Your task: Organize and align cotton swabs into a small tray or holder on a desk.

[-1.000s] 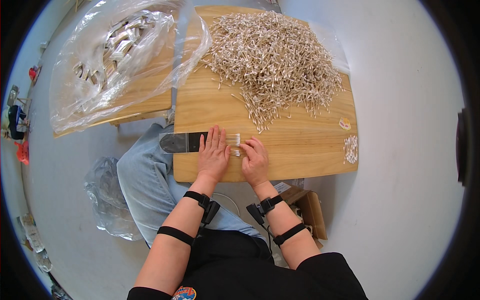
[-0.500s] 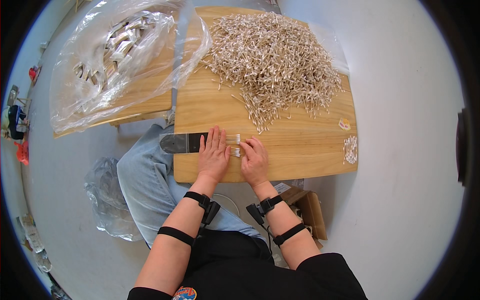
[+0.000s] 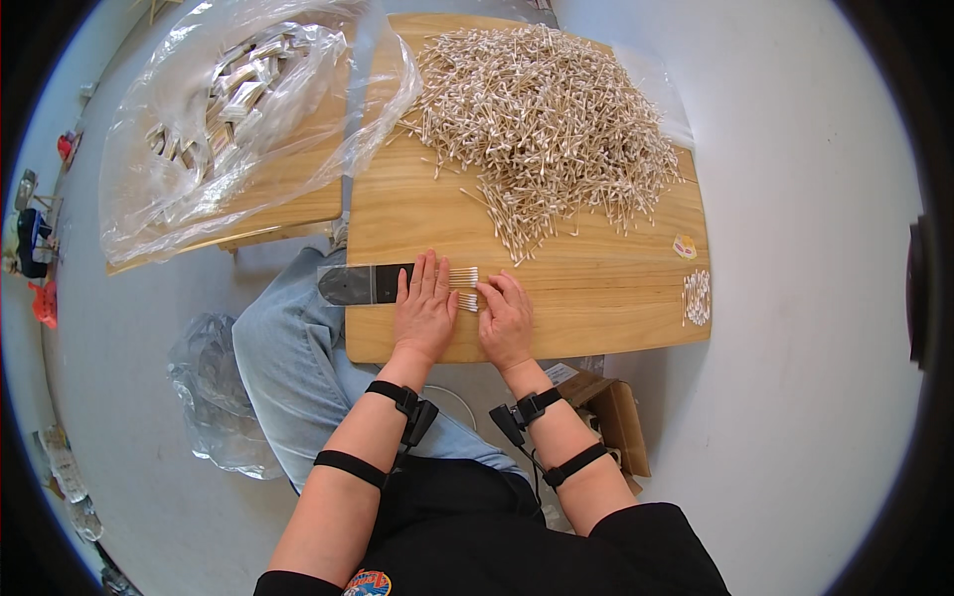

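Observation:
A clear plastic sleeve with a dark insert (image 3: 363, 284) lies near the table's front left, its rounded end over the edge. Across it, my left hand (image 3: 427, 308) rests flat with fingers extended, hiding the middle. Cotton swabs (image 3: 464, 277) stick out in a row to the right from beneath that hand, white tips lined up. At those tips my right hand (image 3: 507, 318) is closed, fingers curled and fingertips pressed at the swab ends; exactly how many it grips is hidden. A large heap of loose cotton swabs (image 3: 547, 119) covers the far part of the table.
A big clear bag (image 3: 149, 179) of packed swabs lies on a second table at the far left. A small pile of swabs (image 3: 699, 298) and a yellowish label (image 3: 685, 246) sit at the right edge. An open cardboard box (image 3: 618, 427) stands below the wooden table (image 3: 606, 298).

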A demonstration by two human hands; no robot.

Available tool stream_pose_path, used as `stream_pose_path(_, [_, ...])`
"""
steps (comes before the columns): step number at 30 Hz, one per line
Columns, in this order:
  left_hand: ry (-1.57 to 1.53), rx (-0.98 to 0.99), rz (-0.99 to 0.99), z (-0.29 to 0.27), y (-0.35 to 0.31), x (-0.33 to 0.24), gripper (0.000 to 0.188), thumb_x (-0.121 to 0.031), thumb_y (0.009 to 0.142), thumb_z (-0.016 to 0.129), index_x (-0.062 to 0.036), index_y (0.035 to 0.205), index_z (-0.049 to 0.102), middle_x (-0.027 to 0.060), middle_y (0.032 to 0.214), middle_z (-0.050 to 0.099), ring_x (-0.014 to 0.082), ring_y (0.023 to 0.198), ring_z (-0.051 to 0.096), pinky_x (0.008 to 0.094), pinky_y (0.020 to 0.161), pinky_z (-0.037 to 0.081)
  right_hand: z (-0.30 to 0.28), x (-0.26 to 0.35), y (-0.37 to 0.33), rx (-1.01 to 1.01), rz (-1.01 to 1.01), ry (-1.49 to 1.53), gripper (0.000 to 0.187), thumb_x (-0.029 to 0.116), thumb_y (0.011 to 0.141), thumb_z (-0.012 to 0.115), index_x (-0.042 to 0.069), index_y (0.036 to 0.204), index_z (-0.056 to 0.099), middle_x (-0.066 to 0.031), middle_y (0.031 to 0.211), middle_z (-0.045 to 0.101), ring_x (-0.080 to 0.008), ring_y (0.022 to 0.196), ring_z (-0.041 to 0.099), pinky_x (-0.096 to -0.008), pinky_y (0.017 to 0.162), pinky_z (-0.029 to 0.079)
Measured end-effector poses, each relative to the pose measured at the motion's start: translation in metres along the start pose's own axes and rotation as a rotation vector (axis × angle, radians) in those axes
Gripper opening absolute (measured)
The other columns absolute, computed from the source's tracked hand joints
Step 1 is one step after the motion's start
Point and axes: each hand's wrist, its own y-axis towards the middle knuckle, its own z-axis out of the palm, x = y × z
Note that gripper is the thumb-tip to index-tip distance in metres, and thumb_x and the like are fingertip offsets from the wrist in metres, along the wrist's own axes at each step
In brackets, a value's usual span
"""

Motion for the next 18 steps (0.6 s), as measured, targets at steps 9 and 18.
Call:
stream_pose_path(9, [0.002, -0.004, -0.002, 0.0001, -0.0003, 0.0003, 0.064, -0.039, 0.105, 0.044, -0.0077, 0.16, 0.031, 0.0127, 0.169, 0.024, 0.0257, 0.157, 0.019, 0.049, 0.126, 0.012, 0.001, 0.0036, 0.003, -0.011, 0.003, -0.026, 0.039, 0.004, 0.081, 0.063, 0.012, 0.119, 0.069, -0.0105, 0.124, 0.062, -0.0316, 0.127, 0.055, -0.0457, 0.106, 0.042])
stream_pose_path(18, [0.0, 0.011, -0.007, 0.0, 0.0, -0.0006, 0.064, -0.037, 0.105, 0.044, -0.0078, 0.16, 0.031, 0.013, 0.169, 0.024, 0.026, 0.157, 0.02, 0.049, 0.127, 0.012, 0.0009, 0.0026, 0.0023, 0.028, -0.02, -0.077, 0.044, 0.01, 0.084, 0.064, 0.008, 0.128, 0.062, -0.0118, 0.131, 0.059, -0.0318, 0.131, 0.052, -0.0474, 0.109, 0.039])
